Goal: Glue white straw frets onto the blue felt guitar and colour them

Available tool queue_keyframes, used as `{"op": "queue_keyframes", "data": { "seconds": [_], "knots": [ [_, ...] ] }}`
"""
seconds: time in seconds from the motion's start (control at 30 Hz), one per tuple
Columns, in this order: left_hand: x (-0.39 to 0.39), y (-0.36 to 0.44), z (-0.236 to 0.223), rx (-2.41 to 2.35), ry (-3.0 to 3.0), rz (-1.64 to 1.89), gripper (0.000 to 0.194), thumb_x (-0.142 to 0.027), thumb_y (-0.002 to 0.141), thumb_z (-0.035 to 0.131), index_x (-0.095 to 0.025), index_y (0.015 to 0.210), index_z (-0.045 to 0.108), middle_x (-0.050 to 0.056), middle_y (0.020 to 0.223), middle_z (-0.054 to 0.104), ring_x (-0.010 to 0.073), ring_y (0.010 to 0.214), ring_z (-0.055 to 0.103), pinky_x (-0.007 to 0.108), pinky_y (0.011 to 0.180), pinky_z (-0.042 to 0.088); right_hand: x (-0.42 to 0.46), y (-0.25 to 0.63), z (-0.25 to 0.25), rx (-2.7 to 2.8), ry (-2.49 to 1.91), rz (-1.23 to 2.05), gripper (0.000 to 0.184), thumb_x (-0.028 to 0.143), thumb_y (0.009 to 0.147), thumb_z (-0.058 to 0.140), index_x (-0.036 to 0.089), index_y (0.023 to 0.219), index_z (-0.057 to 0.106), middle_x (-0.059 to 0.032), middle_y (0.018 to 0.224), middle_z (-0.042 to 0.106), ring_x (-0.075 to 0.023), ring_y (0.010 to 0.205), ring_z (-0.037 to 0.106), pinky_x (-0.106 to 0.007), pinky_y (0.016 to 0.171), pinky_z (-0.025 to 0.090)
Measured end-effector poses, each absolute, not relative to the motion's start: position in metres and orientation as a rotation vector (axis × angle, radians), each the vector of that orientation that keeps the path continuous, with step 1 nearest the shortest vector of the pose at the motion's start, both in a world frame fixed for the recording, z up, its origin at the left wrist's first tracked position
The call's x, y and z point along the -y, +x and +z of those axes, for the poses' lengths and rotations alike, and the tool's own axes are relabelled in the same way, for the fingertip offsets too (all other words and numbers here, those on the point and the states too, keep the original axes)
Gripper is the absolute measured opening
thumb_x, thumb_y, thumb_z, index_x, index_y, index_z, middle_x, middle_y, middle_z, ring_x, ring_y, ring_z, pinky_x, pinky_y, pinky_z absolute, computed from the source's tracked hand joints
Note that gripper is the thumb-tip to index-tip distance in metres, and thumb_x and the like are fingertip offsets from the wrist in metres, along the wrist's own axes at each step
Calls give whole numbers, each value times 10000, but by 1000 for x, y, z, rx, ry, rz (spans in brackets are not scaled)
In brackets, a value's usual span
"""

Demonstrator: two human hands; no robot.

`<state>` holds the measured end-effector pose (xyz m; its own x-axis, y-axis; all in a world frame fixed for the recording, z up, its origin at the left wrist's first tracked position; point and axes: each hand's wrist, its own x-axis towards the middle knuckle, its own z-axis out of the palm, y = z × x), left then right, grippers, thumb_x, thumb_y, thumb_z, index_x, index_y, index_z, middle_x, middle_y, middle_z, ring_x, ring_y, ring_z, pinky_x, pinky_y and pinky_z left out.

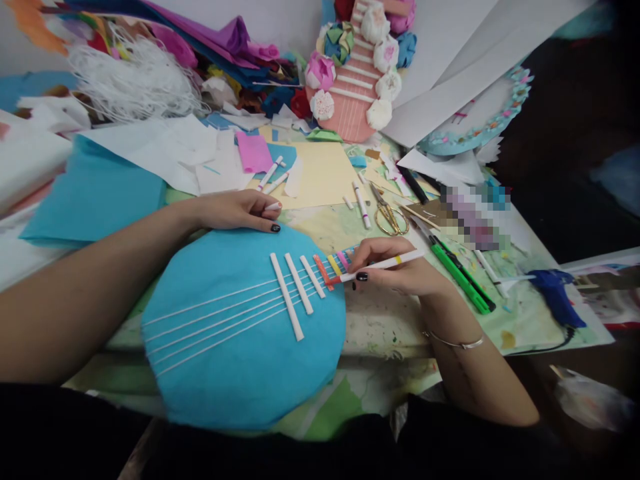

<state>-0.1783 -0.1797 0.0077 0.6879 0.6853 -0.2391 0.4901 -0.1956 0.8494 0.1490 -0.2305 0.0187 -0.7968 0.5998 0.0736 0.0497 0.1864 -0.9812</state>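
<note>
A round blue paper-covered piece (pixel 240 353) lies in front of me, crossed by white strings and several white bars (pixel 293 293). My left hand (pixel 235 210) rests on its top edge, fingers curled, with a small white stick under the fingertips. My right hand (pixel 400 267) is closed on a white marker (pixel 385 264), its red tip touching an orange bar (pixel 323 270) at the piece's right edge. Yellow, pink and blue coloured bars sit beside it.
Gold scissors (pixel 390 217), a green craft knife (pixel 460 273) and a blue glue gun (pixel 555 293) lie to the right. A pink guitar-shaped piece with paper flowers (pixel 357 80) stands at the back. Blue paper (pixel 95 193), white sheets and tissue scraps crowd the left and rear.
</note>
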Motion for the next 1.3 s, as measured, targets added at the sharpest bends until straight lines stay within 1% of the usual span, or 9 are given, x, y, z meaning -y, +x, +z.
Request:
{"op": "queue_keyframes", "data": {
  "seconds": [0.1,0.27,0.37,0.5,0.83,1.0,1.17,1.23,1.3],
  "knots": [
    [180,-178,9,-928,1849,230,354,-361,809,606,-229,711,292,-58,681,261,87,575,260,212,527,293,230,149,19,1998,-631,1619,54,180,843,676,128,848,664,-23,720,690,-101,633,656,-192,568,497],
    [180,-177,9,-930,1860,234,348,-344,802,611,-227,711,296,-58,679,266,86,578,273,215,532,289,230,149,20,2032,-602,1611,76,181,850,675,123,898,680,-37,800,699,-98,668,675,-187,596,515],
    [180,-177,9,-933,1854,240,350,-338,789,622,-224,706,302,-56,676,275,85,579,270,216,536,291,230,150,20,2037,-606,1612,73,183,852,674,120,889,678,-33,762,695,-100,648,671,-185,583,515],
    [181,-177,8,-960,1801,290,367,-330,741,666,-222,683,320,-55,660,282,88,570,269,219,528,282,229,150,20,2056,-609,1605,93,185,858,665,116,918,683,-49,813,709,-98,673,671,-185,602,518],
    [184,-173,10,-1027,1704,349,390,-324,649,737,-214,634,363,-48,643,307,98,563,279,229,523,281,229,151,22,2046,-595,1668,76,201,826,691,129,850,691,-26,691,691,-107,617,650,-198,559,507],
    [185,-170,12,-1080,1599,370,404,-280,599,785,-211,597,387,-52,617,323,94,540,292,225,507,276,227,152,22,2016,-566,1702,63,194,835,676,140,865,691,-26,711,697,-109,624,659,-205,570,509],
    [187,-172,10,-1144,1438,385,357,-216,633,795,-199,580,442,-59,584,365,88,506,323,186,452,283,227,152,23,1980,-610,1742,81,186,821,681,130,879,685,-29,730,711,-107,626,670,-198,570,511],
    [186,-178,3,-1131,1443,407,332,-208,666,779,-191,597,455,-62,593,379,80,515,329,160,448,295,227,151,23,1977,-611,1785,93,194,800,695,120,853,676,-22,688,702,-107,603,662,-194,549,501],
    [182,-184,-6,-1107,1496,418,347,-259,683,778,-188,601,449,-65,601,376,76,524,328,145,440,319,227,150,23,1906,-617,1788,116,209,790,692,117,856,666,-17,689,698,-104,610,658,-196,558,500]
  ]
}}
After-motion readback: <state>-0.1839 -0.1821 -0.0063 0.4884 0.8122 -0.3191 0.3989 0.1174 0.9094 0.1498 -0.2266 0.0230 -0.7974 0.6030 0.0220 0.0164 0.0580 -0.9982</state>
